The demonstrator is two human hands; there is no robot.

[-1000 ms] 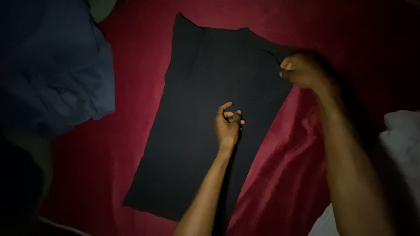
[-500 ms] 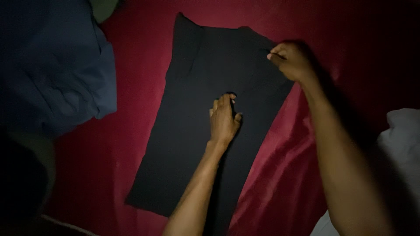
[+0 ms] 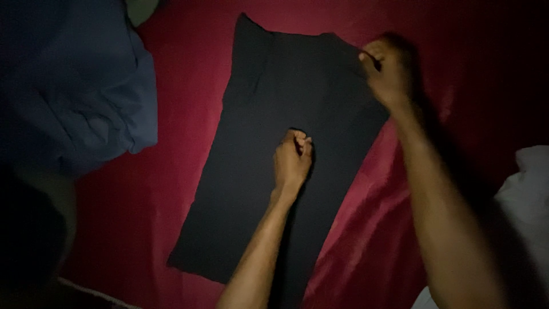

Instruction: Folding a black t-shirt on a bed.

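Black garment (image 3: 269,171) lay flat mid-frame on the red bed (image 3: 143,217). Since a second ago, right hand (image 3: 389,71) slid left along the top edge, fingers pinching fabric; left hand (image 3: 291,163) curled, pinching the middle. Soft matte cloth, long rectangle. Blue cloth (image 3: 74,86) crumpled upper left.

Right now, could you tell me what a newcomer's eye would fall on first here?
A long black garment lies flat mid-frame on a deep red sheet. The left hand presses on its middle, while the right hand grips its upper right corner. A rumpled blue cloth fills the upper left.
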